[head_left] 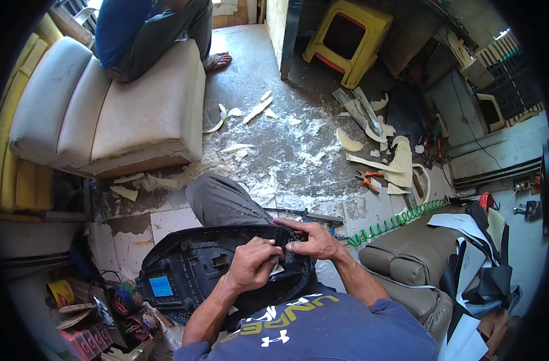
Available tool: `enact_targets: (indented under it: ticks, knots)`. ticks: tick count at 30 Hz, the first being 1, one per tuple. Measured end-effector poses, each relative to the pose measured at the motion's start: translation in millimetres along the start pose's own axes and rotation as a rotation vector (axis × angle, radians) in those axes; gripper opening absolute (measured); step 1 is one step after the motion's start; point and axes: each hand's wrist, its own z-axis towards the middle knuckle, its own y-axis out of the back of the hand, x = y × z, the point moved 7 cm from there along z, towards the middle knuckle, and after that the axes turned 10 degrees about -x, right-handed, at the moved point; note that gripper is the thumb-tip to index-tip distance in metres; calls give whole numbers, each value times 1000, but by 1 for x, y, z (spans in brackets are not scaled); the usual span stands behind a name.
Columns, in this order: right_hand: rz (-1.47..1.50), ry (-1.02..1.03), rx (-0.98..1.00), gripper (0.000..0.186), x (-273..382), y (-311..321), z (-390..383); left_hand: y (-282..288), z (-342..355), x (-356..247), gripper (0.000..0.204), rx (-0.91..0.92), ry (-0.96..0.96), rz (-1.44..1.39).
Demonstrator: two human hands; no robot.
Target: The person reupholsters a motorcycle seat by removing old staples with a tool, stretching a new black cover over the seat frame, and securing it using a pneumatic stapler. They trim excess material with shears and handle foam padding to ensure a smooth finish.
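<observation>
Across my lap lies a black motorcycle seat, its plastic underside facing up with a blue label near the left end. Black cover material is folded over its rim. My left hand is closed, its fingers pinching the cover's edge near the seat's right end. Just beside it, my right hand grips the rim at that end, thumb inside and fingers over the outer side. What lies right under the fingertips is partly hidden. Beyond the seat rests a dark air tool, joined to a green coiled hose.
Foam scraps and white dust cover the floor ahead, near orange-handled pliers. Another person sits on a pale sofa section. A yellow stool stands far right; brown cushions lie at my right, cluttered supplies at my left.
</observation>
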Motion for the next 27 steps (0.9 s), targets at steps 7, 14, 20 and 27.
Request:
enact_targets:
  ticks: [7, 14, 20, 27]
  knots:
    - [-473, -412, -562, 48, -211, 93, 40, 10, -23, 5, 16, -88, 110, 45]
    - [-1109, -96, -383, 27, -272, 26, 110, 7, -25, 10, 13, -128, 190, 10]
    - [-960, -248, -110, 28, -318, 32, 119, 9, -28, 11, 14, -233, 235, 79]
    - [-888, 308, -538, 31, -233, 7, 175, 8, -37, 17, 18, -281, 282, 112]
